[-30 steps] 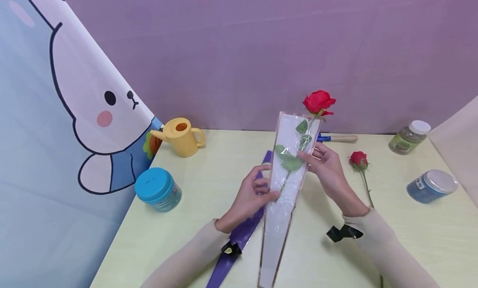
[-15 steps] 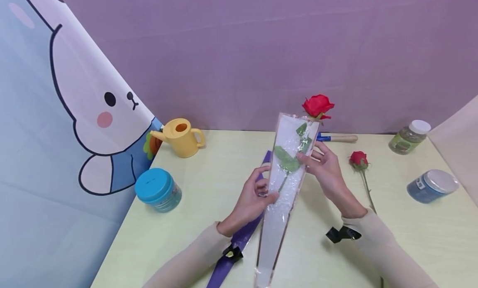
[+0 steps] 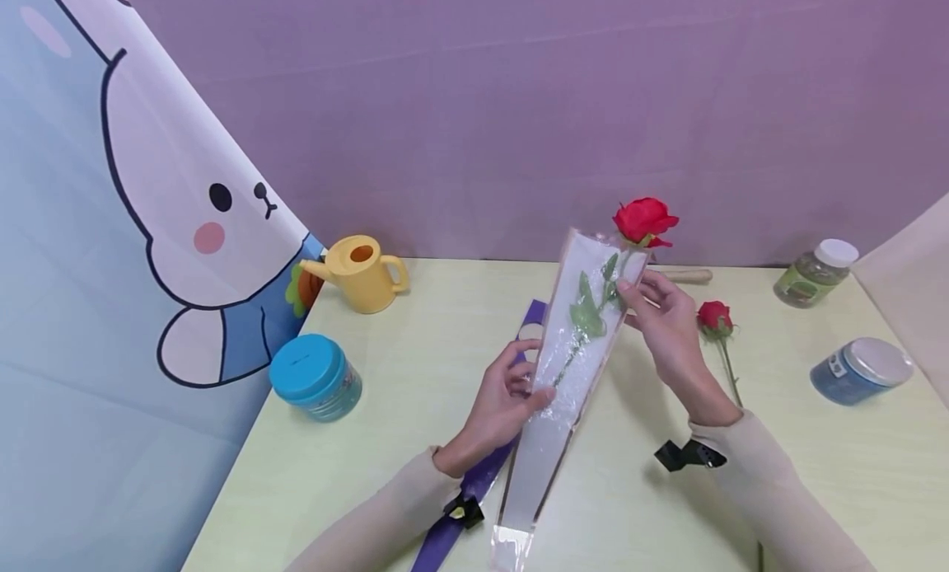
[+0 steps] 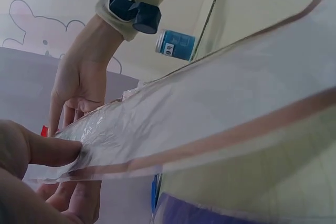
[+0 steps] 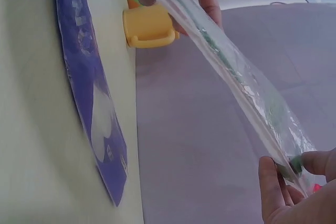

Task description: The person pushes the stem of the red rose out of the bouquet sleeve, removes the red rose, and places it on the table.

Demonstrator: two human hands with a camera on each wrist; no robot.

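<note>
A long tapered flower sleeve, clear in front with a white back, is held up at a slant over the table. Inside it runs the green leafy stem of a red rose, whose bloom stands out above the wide top end. My left hand pinches the sleeve's left edge about halfway down, thumb in front. Higher on the right edge, my right hand pinches sleeve and rose stem, thumb over the film near the leaves. In the right wrist view the sleeve stretches between both hands.
Under the left forearm lies a purple sleeve. A second red rose lies at right, partly under the right arm. Around the edges stand a yellow watering can, a blue-lidded jar, a white-capped jar, a blue jar and a wooden handle.
The sleeve's top and the rose have swung right, its narrow lower end left. The bloom sits a little lower. The leaves have turned inside, and my right hand has shifted slightly right.
</note>
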